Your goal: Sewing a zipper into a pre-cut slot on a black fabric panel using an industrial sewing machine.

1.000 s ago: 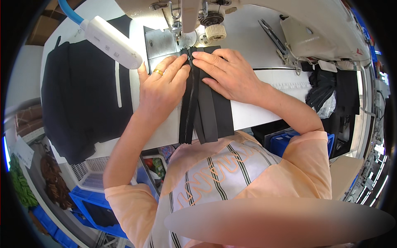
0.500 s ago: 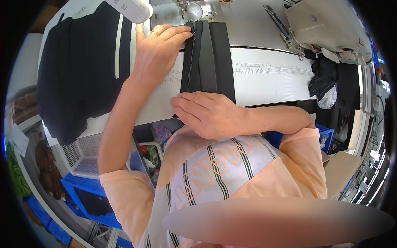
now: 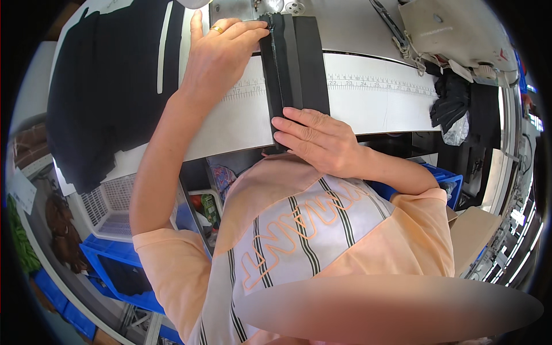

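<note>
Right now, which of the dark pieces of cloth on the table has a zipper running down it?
The narrow black strip under both hands: a zipper runs down its left part. The big dark garment at the table's left shows only a pale stripe, and the dark bundle at right shows none.

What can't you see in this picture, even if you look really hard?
- Head view: the sewing machine is cut off by the top edge, so its needle is out of sight.
- The near end of the black fabric strip with a zipper is covered by the right hand.
- The fabric under the left hand fingertips is hidden.
- The lower middle is blurred out.
- The ruler markings on the white table are too small to tell.
</note>
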The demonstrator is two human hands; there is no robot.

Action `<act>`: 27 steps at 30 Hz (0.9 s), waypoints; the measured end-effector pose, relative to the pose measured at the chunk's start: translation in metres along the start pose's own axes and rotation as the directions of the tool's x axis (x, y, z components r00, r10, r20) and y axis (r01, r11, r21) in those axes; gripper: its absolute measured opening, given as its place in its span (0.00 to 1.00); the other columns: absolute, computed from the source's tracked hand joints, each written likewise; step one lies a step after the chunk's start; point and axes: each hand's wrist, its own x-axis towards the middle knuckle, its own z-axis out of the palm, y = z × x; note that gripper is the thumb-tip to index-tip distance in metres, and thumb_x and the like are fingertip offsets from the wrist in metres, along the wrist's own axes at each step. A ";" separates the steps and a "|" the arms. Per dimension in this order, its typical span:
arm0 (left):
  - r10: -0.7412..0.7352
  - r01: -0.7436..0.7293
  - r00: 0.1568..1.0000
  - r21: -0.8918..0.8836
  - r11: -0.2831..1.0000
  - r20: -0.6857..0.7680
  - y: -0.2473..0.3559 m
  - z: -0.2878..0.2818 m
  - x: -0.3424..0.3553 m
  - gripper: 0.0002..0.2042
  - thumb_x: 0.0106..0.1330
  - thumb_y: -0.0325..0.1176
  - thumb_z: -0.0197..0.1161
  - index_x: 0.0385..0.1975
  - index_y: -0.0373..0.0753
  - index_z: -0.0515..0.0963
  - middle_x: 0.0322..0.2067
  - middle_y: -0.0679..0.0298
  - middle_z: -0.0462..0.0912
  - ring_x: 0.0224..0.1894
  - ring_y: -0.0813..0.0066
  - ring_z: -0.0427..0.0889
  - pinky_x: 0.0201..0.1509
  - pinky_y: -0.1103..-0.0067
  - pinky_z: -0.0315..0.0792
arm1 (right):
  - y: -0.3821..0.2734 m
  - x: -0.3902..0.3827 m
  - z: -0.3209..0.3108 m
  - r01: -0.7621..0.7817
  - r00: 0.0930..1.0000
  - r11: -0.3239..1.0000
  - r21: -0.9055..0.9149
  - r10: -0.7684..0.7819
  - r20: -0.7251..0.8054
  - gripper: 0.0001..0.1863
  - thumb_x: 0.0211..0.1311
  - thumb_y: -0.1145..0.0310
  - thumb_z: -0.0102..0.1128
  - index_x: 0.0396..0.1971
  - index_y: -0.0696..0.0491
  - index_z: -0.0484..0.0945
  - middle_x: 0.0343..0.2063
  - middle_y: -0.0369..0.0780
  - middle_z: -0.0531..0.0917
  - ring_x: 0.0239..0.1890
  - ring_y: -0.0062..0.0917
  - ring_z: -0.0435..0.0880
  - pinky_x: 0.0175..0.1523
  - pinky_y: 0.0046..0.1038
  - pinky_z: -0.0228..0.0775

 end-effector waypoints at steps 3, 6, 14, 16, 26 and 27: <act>-0.033 0.034 0.999 -0.072 0.997 0.008 0.001 -0.002 0.000 0.14 0.60 0.40 0.67 0.44 0.46 0.81 0.48 0.79 0.83 0.49 0.73 0.78 0.67 0.46 0.49 | 0.002 -0.008 0.001 0.000 1.000 1.000 -0.022 0.000 0.023 0.18 0.50 0.68 0.68 0.43 0.56 0.81 0.50 0.43 0.82 0.55 0.34 0.80 0.56 0.35 0.76; -0.010 0.014 0.999 -0.073 0.997 0.053 0.001 -0.007 -0.002 0.24 0.52 0.50 0.71 0.47 0.45 0.80 0.50 0.78 0.81 0.52 0.71 0.76 0.67 0.46 0.48 | -0.003 -0.010 -0.002 0.012 0.999 0.999 -0.052 -0.009 0.051 0.20 0.51 0.68 0.67 0.45 0.55 0.80 0.54 0.42 0.80 0.58 0.33 0.78 0.58 0.36 0.74; 0.028 -0.026 0.999 -0.056 0.998 0.037 0.004 -0.010 0.000 0.31 0.46 0.57 0.71 0.47 0.42 0.80 0.50 0.72 0.81 0.57 0.67 0.73 0.65 0.50 0.51 | 0.044 0.046 -0.033 -0.164 0.986 0.985 0.047 0.165 -0.023 0.18 0.57 0.63 0.65 0.46 0.54 0.80 0.43 0.38 0.80 0.47 0.33 0.78 0.50 0.33 0.72; 0.045 -0.043 0.999 -0.064 0.997 0.029 0.005 -0.009 0.001 0.32 0.45 0.57 0.72 0.47 0.41 0.80 0.49 0.72 0.81 0.57 0.67 0.73 0.65 0.52 0.51 | 0.074 0.063 -0.023 -0.267 0.964 0.964 -0.013 0.267 -0.005 0.19 0.57 0.66 0.65 0.50 0.50 0.79 0.38 0.38 0.78 0.42 0.32 0.75 0.48 0.34 0.69; 0.001 0.003 0.999 -0.089 0.996 0.042 0.008 -0.011 0.002 0.32 0.43 0.53 0.75 0.47 0.41 0.80 0.51 0.73 0.80 0.58 0.67 0.73 0.65 0.54 0.51 | 0.105 0.067 -0.003 -0.150 0.989 0.977 -0.149 0.149 -0.021 0.19 0.57 0.66 0.66 0.49 0.48 0.80 0.41 0.36 0.78 0.43 0.31 0.76 0.48 0.31 0.69; 0.005 0.000 0.999 -0.091 0.996 0.053 0.009 -0.011 0.003 0.32 0.43 0.53 0.75 0.47 0.41 0.80 0.51 0.73 0.80 0.58 0.67 0.73 0.65 0.54 0.51 | 0.102 0.067 -0.005 -0.182 0.982 0.979 -0.089 0.177 -0.060 0.19 0.55 0.66 0.67 0.49 0.49 0.80 0.43 0.36 0.79 0.45 0.30 0.77 0.49 0.30 0.70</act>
